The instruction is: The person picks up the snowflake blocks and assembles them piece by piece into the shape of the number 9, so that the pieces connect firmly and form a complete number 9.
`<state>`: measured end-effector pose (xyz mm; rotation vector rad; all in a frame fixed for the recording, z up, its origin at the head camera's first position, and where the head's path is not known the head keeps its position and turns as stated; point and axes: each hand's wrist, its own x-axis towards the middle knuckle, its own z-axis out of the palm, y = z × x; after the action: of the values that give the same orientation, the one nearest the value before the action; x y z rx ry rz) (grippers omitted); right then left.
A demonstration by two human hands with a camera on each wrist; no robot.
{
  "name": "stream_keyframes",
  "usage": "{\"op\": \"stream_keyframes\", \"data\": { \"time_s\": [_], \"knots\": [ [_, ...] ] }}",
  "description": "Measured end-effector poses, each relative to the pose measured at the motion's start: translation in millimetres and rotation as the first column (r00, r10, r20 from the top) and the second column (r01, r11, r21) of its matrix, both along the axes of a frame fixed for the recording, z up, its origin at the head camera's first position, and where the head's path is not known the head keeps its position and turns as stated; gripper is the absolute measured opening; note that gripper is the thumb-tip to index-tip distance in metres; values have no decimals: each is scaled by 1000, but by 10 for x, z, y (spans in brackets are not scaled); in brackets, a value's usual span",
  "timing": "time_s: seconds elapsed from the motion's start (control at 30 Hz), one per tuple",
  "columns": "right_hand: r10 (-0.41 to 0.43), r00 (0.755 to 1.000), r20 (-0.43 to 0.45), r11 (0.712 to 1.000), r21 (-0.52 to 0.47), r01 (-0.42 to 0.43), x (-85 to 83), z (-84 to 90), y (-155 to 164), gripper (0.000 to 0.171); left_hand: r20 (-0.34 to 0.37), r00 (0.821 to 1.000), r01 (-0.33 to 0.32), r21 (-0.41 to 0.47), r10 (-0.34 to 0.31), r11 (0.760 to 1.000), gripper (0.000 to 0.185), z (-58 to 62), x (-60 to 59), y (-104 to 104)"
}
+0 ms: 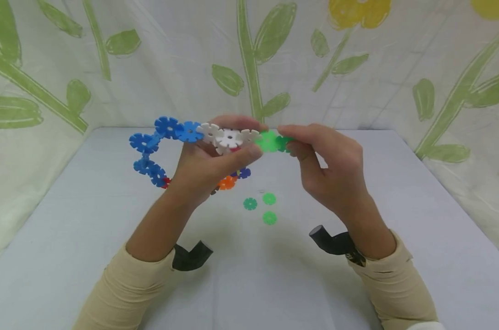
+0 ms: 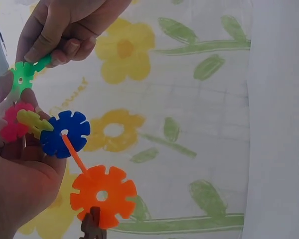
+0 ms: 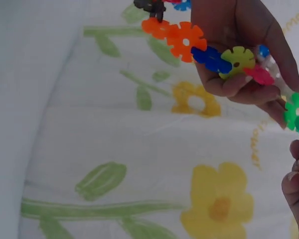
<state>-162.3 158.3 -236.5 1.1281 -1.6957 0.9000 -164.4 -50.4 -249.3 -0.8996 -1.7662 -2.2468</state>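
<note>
Raised over the table, my left hand [image 1: 204,167] grips a looped chain of interlocking flower-shaped plastic discs. Blue discs [image 1: 167,127] and white discs [image 1: 230,138] run along its upper side. In the left wrist view an orange disc [image 2: 117,186], a dark blue disc [image 2: 72,124], a yellow disc and a pink disc hang below the palm. The left thumb lies by a bright green disc [image 1: 268,141] at the chain's right end. My right hand [image 1: 334,160] pinches a darker green disc [image 1: 282,143] against that one, its far edge hidden by the fingertips.
Three loose green discs lie on the white table [image 1: 249,284] below the hands: a darker one [image 1: 250,204] and two bright ones, the nearer disc [image 1: 269,217] among them. A flower-patterned curtain [image 1: 171,59] stands behind. Black curved mounts sit at both wrists.
</note>
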Motion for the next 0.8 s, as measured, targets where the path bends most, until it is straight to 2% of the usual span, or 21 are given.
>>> {"op": "stream_keyframes", "data": {
  "time_s": [0.13,0.47,0.67,0.8],
  "knots": [
    [0,1000,18,1000,-7,0,-4,-23,-21,15,15,1000,21,-3,-21,1000,32,-26,-7,9],
    [5,997,73,1000,25,-7,-38,-74,-32,21,68,997,-22,-77,27,997,31,-72,2,-13],
    [82,983,162,995,40,-90,-64,-60,-11,29,24,999,-48,-61,49,997,32,-57,6,6],
    [137,965,224,990,8,-142,-82,-85,-5,28,6,1000,-18,-42,19,999,35,-49,3,34]
  ]
}}
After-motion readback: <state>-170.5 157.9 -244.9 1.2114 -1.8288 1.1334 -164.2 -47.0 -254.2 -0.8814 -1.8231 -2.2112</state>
